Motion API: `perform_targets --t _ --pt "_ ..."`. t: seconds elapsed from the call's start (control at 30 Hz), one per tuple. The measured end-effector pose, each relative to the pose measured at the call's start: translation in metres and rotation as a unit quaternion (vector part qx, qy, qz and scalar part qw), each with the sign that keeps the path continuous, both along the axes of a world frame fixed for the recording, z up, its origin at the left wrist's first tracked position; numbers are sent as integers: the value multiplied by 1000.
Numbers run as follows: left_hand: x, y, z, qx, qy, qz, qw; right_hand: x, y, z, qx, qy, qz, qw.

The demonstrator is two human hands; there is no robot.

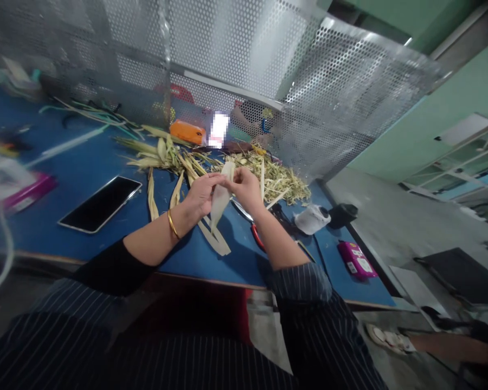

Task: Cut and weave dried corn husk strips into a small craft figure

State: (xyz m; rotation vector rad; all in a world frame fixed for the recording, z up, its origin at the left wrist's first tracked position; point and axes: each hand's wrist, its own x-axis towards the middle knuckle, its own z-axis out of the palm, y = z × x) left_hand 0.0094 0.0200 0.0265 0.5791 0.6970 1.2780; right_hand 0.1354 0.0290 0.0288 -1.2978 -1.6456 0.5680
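Note:
A pale, translucent corn husk [220, 203] hangs between my two hands above the blue table. My left hand [203, 196] pinches its left edge, a gold bangle on the wrist. Fingers of my right hand [244, 187] are closed on the husk's upper right part. Below them, another flat husk strip [215, 238] lies on the table. Just beyond my hands is a bundle of dried husks [166, 154], with twisted husk lengths trailing toward me. A heap of shredded husk [276, 176] lies behind my right hand. Red-handled scissors [257, 236] are partly hidden under my right forearm.
A tablet [101, 205] lies left on the blue table [179, 262]. At right are a white spool [313, 218], a black spool [344, 215] and a purple packet [357, 259]. An orange packet [187, 131] and a lit phone [219, 129] stand before a perforated metal screen [236, 49]. Another person's foot [390, 338] shows lower right.

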Motion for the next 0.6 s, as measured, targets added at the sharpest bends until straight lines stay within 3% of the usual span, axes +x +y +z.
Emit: perform_targets --t 0.17,0.27,0.4,0.6 --pt "-4 1 -5 -58 3 -19 998 11 3 -12 -2 144 36 989" --pt "-1 0 -6 -29 17 -31 999 13 -1 -15 -9 169 21 985" --pt "1 1 -5 38 67 13 997 6 -7 -19 -3 109 23 994" --pt "2 6 -10 59 149 76 984 5 -14 -18 100 -54 19 993"
